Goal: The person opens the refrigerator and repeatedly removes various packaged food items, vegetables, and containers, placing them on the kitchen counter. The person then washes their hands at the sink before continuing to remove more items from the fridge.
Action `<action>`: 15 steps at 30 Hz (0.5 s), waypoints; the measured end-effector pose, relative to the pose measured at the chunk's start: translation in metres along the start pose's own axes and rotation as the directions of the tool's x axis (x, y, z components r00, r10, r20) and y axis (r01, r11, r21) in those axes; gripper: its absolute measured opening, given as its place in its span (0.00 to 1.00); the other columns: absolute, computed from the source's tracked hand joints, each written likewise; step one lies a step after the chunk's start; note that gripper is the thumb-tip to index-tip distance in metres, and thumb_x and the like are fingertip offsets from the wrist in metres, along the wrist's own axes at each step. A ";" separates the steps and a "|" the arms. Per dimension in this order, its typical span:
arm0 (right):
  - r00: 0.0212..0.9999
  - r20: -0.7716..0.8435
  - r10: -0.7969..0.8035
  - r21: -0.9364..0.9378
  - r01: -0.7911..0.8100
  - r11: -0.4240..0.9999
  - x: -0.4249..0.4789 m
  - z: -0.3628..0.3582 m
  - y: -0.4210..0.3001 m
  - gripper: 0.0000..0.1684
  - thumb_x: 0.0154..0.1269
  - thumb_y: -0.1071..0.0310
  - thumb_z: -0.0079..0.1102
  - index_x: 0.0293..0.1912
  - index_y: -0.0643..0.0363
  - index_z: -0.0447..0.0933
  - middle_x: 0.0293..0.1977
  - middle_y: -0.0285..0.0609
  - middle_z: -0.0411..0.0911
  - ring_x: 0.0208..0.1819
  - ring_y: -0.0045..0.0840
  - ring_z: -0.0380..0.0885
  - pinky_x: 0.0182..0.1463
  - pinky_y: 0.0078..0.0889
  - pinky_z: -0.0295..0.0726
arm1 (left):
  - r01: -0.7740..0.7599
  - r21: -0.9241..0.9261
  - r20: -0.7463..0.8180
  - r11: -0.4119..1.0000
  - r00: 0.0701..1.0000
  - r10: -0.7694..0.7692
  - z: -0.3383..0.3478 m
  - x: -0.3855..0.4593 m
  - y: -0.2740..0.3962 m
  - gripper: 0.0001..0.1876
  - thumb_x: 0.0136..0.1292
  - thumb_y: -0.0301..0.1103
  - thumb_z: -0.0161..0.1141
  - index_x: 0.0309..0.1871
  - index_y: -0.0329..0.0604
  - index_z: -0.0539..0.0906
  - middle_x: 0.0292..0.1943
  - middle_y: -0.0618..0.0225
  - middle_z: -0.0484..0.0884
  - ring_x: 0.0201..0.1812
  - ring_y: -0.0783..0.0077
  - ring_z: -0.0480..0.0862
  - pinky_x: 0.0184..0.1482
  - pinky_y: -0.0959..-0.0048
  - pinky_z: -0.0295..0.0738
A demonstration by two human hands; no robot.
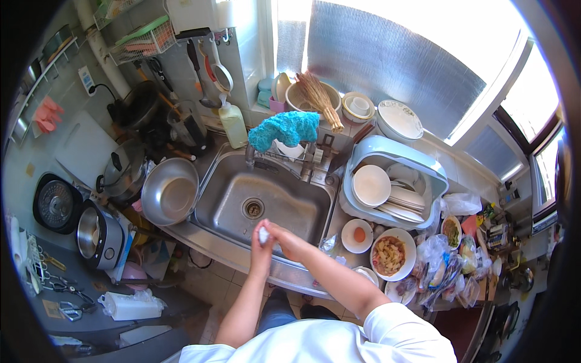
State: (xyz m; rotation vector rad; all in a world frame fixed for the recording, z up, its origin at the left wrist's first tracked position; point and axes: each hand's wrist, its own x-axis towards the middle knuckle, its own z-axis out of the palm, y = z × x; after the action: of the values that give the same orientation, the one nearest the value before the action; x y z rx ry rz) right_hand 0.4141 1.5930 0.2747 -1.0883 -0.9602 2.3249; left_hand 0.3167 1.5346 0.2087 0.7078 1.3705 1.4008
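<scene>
Both my hands meet over the front of the stainless steel sink (290, 213), below and right of its drain (253, 208). A small white object (263, 235), too small to name, lies in the fingers of my left hand (262, 249). My right hand (282, 238) reaches over from the right, its fingers touching my left fingertips; what its palm holds is hidden. Behind the sink a turquoise cloth (285, 130) hangs over the faucet (307, 170).
A metal basin (170, 192) stands left of the sink. To the right are a light blue dish tub (347, 190) with bowls and plates, a bowl with an egg (357, 236), a bowl of chopped food (393, 255) and plastic bags (438, 267). A soap bottle (233, 125) stands behind.
</scene>
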 end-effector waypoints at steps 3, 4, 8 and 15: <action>0.912 0.407 -0.046 -0.144 0.114 0.983 0.003 -0.028 -0.022 0.41 0.64 0.49 0.54 0.67 0.60 0.52 0.66 0.46 0.54 0.69 0.29 0.48 0.69 0.37 0.46 | -0.026 -0.108 -0.061 0.994 0.998 0.020 -0.006 -0.008 0.032 0.20 0.66 0.36 0.53 0.60 0.50 0.66 0.50 0.70 0.74 0.46 0.78 0.76 0.37 0.81 0.72; 0.892 0.441 -0.099 0.109 0.056 0.992 0.014 -0.043 -0.022 0.40 0.63 0.49 0.55 0.67 0.58 0.54 0.65 0.48 0.56 0.69 0.31 0.49 0.69 0.37 0.46 | -0.075 -0.149 -0.079 0.986 0.995 0.064 -0.007 -0.007 0.035 0.19 0.66 0.35 0.52 0.60 0.48 0.65 0.49 0.68 0.75 0.45 0.77 0.77 0.37 0.80 0.74; 0.967 0.124 -0.224 -0.273 0.250 0.929 0.038 -0.080 0.035 0.36 0.62 0.48 0.54 0.64 0.57 0.60 0.64 0.52 0.59 0.68 0.36 0.52 0.69 0.37 0.48 | 0.071 -0.260 -0.155 0.963 0.981 -0.115 -0.015 -0.003 0.026 0.18 0.66 0.31 0.51 0.58 0.42 0.65 0.47 0.62 0.75 0.42 0.71 0.80 0.38 0.74 0.78; 0.725 0.083 -0.683 -0.646 0.561 0.517 0.022 -0.019 0.093 0.23 0.67 0.56 0.48 0.58 0.53 0.70 0.62 0.52 0.61 0.65 0.39 0.59 0.66 0.36 0.57 | 0.245 -0.509 0.043 0.825 0.965 -0.260 0.011 -0.035 0.006 0.31 0.68 0.58 0.38 0.64 0.45 0.63 0.58 0.66 0.71 0.57 0.72 0.71 0.61 0.70 0.61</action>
State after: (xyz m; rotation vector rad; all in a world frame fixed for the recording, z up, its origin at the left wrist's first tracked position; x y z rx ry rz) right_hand 0.4099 1.5502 0.1870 -0.9131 -1.7881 1.2768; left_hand 0.3360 1.5075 0.2249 0.1451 0.9960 1.4718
